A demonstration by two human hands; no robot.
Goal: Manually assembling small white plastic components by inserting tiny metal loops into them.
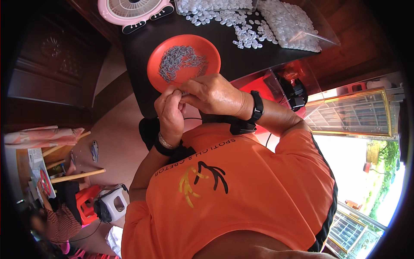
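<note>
My left hand (169, 114) and my right hand (213, 94) meet at the near rim of an orange plate (154, 69), fingertips pinched together. Between them is something small, mostly covered by the fingers; a pale bit shows, but its kind is unclear. In the plate lies a heap of small grey pin-like pieces (177, 60). Farther back on the dark table (142, 82), small white oval pieces (248, 36) are scattered, with many more in a clear plastic bag (289, 26) at the far right.
A pink fan (133, 11) stands at the table's far left. Right of my hands is a clear box (293, 88) holding black items. Another person in a striped top (64, 222) sits at lower left, near a red stool (87, 203) and a white stool (115, 203).
</note>
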